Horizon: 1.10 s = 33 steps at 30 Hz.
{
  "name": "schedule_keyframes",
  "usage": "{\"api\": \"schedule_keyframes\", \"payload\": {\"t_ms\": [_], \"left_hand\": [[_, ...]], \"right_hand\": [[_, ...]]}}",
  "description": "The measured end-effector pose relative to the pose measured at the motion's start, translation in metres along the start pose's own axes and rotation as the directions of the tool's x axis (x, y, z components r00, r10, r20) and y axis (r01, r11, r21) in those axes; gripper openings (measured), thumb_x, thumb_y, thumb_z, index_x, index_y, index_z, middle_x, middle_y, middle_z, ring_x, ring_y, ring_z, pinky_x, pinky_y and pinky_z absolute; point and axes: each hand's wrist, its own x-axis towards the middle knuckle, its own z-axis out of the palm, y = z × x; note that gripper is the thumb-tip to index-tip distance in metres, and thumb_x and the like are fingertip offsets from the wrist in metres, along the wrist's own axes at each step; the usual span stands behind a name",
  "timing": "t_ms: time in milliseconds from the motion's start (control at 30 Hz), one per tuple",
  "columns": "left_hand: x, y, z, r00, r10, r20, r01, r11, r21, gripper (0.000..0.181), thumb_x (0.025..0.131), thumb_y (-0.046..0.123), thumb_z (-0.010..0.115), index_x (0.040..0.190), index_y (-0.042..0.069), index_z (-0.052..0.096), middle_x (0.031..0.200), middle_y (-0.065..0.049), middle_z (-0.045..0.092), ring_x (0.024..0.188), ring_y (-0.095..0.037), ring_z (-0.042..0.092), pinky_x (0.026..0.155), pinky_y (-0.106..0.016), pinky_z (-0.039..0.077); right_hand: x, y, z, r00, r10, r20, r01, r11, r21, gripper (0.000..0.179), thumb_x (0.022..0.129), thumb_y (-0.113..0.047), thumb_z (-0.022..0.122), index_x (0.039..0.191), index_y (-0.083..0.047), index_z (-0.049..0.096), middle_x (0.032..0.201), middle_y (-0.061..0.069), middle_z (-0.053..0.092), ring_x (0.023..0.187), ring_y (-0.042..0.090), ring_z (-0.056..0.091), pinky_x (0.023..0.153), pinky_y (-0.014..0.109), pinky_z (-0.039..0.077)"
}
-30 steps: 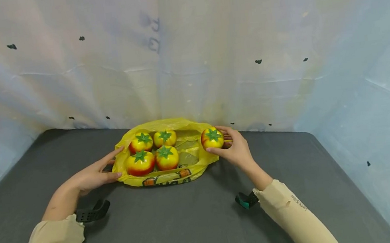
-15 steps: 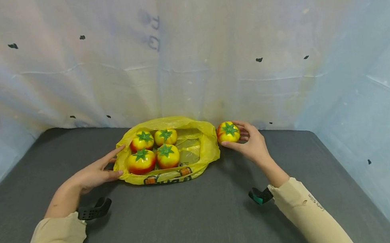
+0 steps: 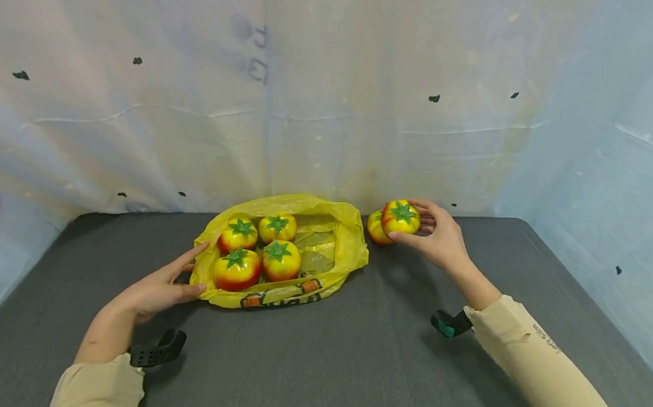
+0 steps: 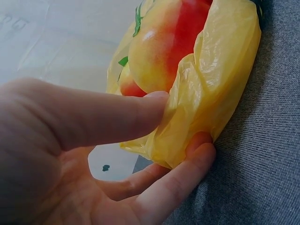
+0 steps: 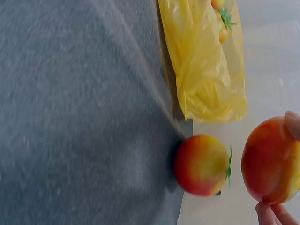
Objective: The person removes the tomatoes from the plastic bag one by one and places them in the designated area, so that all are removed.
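Note:
An open yellow plastic bag (image 3: 347, 255) lies at the back of the table with several toy tomatoes (image 3: 237, 271) in its left part, red and yellow with green star-shaped tops. My left hand (image 3: 158, 293) pinches the bag's left edge; the thumb and fingers on the plastic show in the left wrist view. Right of the bag, my right hand (image 3: 442, 237) grips another toy tomato (image 3: 400, 217), raised above the table in the right wrist view. Partly behind it in the head view, a further toy tomato (image 5: 201, 165) sits on the table beside the bag.
The dark grey table (image 3: 298, 374) ends at a pale hanging sheet (image 3: 314, 97) just behind the bag. Another sheet (image 3: 634, 195) closes off the right side. A black strap (image 3: 158, 350) is on the left wrist, and one (image 3: 450, 323) on the right.
My right hand has carried its tomato rightward, from over the bag's right end to beyond it. The tomato on the table beside the bag now shows. My left hand keeps its place.

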Motion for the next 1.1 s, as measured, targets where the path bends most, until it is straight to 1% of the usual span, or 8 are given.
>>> {"api": "schedule_keyframes", "payload": {"t_ms": [300, 633, 733, 933, 1100], "left_hand": [[-0.001, 0.001, 0.001, 1.000, -0.009, -0.009, 0.009, 1.000, 0.001, 0.087, 0.097, 0.016, 0.056, 0.154, 0.013, -0.011, 0.147, -0.043, -0.002, 0.133, -0.056, 0.026, 0.104, -0.060, 0.035], [0.000, 0.000, 0.001, 1.000, -0.009, -0.010, 0.009, 1.000, 0.012, 0.087, 0.097, 0.016, 0.056, 0.154, 0.013, -0.011, 0.147, -0.043, -0.002, 0.133, -0.057, 0.026, 0.103, -0.061, 0.035], [0.000, 0.000, 0.000, 1.000, -0.010, -0.008, 0.010, 1.000, 0.015, 0.087, 0.097, 0.017, 0.056, 0.154, 0.013, -0.011, 0.147, -0.043, -0.002, 0.133, -0.057, 0.025, 0.103, -0.061, 0.035], [0.001, -0.001, 0.000, 1.000, -0.013, -0.006, 0.013, 1.000, 0.004, 0.088, 0.097, 0.017, 0.057, 0.154, 0.013, -0.011, 0.147, -0.042, -0.003, 0.134, -0.056, 0.026, 0.104, -0.059, 0.036], [0.001, 0.000, 0.001, 1.000, -0.020, -0.003, 0.020, 1.000, -0.006, 0.088, 0.097, 0.018, 0.057, 0.154, 0.014, -0.011, 0.148, -0.042, -0.003, 0.134, -0.055, 0.025, 0.104, -0.058, 0.036]], "right_hand": [[0.002, 0.012, -0.012, 0.998, 0.044, -0.033, -0.045, 0.998, -0.045, 0.077, 0.077, -0.037, 0.080, 0.142, -0.013, 0.045, 0.137, 0.019, 0.049, 0.117, 0.036, 0.054, 0.100, 0.047, 0.045], [0.004, 0.028, -0.018, 0.999, 0.028, -0.043, -0.031, 0.998, -0.061, 0.074, 0.078, -0.034, 0.080, 0.140, -0.010, 0.047, 0.133, 0.021, 0.051, 0.116, 0.038, 0.055, 0.099, 0.048, 0.046], [0.005, 0.033, -0.018, 0.998, 0.035, -0.049, -0.038, 0.997, -0.068, 0.074, 0.078, -0.034, 0.080, 0.140, -0.010, 0.047, 0.133, 0.022, 0.050, 0.116, 0.038, 0.054, 0.099, 0.049, 0.045], [0.009, 0.043, -0.018, 0.995, 0.076, -0.059, -0.081, 0.993, -0.087, 0.074, 0.080, -0.032, 0.079, 0.141, -0.009, 0.045, 0.135, 0.023, 0.048, 0.119, 0.040, 0.052, 0.100, 0.049, 0.044], [0.012, 0.049, -0.018, 0.989, 0.136, -0.048, -0.140, 0.986, -0.094, 0.076, 0.081, -0.031, 0.077, 0.143, -0.008, 0.042, 0.137, 0.025, 0.046, 0.122, 0.041, 0.050, 0.101, 0.050, 0.043]]}}
